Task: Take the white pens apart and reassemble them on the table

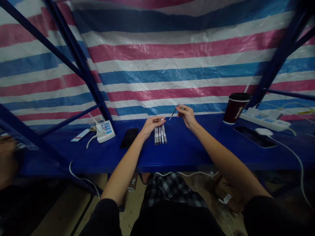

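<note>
Several slim pens [160, 136] lie side by side on the blue table [177, 154], pointing toward me. Just above their far ends is my left hand [154, 124], its fingers closed on a small white piece [162, 121] near the fingertips; whether that piece belongs to a pen cannot be made out. To the right, my right hand [186, 114] is raised and pinches a thin dark rod [173, 113], like a pen refill, which slants down to the left. The two hands are apart.
A black phone [129, 138] and a power strip [106, 131] lie left. On the right are a dark cup [236, 108] with a straw, another power strip [265, 120], a phone [254, 136] and a white cable. Another person's hand [7, 160] shows at far left.
</note>
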A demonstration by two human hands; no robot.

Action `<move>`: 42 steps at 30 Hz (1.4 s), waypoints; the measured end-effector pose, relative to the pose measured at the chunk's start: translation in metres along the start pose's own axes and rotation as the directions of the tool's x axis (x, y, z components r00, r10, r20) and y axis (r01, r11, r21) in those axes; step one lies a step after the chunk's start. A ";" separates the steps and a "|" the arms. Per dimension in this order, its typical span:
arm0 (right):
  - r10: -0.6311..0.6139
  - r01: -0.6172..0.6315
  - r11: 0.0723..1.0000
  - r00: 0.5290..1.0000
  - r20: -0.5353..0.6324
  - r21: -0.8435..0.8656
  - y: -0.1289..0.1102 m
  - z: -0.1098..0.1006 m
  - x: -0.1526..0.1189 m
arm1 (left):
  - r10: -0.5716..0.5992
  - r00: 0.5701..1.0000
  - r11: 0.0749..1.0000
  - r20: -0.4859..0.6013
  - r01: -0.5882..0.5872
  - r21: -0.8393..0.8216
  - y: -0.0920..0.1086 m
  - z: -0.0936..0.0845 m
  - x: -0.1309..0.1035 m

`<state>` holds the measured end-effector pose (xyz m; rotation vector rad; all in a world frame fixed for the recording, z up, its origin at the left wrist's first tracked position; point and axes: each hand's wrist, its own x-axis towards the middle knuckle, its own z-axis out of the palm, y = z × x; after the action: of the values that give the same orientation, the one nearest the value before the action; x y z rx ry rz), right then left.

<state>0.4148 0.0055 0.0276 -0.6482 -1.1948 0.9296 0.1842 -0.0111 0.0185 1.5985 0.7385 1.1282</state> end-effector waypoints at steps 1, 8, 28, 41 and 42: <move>0.024 -0.023 0.999 0.999 0.036 -0.032 0.000 -0.001 -0.001 | -0.016 1.000 1.000 -0.014 0.016 -0.021 0.001 -0.001 0.000; 0.196 -0.092 0.957 0.905 0.377 -0.276 0.005 0.014 -0.015 | -0.076 0.997 0.985 0.015 0.077 -0.153 0.002 -0.003 -0.001; 0.222 -0.116 0.951 0.903 0.368 -0.288 0.006 0.015 -0.016 | -0.101 0.991 0.967 0.084 0.118 -0.227 0.001 -0.003 -0.002; 0.230 -0.114 0.946 0.896 0.380 -0.303 0.009 0.014 -0.015 | -0.097 0.992 0.973 0.084 0.112 -0.202 0.002 -0.003 -0.002; 0.233 -0.120 0.947 0.895 0.380 -0.299 0.009 0.014 -0.016 | -0.095 0.992 0.974 0.083 0.110 -0.197 0.003 -0.002 -0.002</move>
<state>0.3974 -0.0044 0.0165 -0.8145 -1.6811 1.1043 0.1809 -0.0130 0.0204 1.4080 0.6304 1.0298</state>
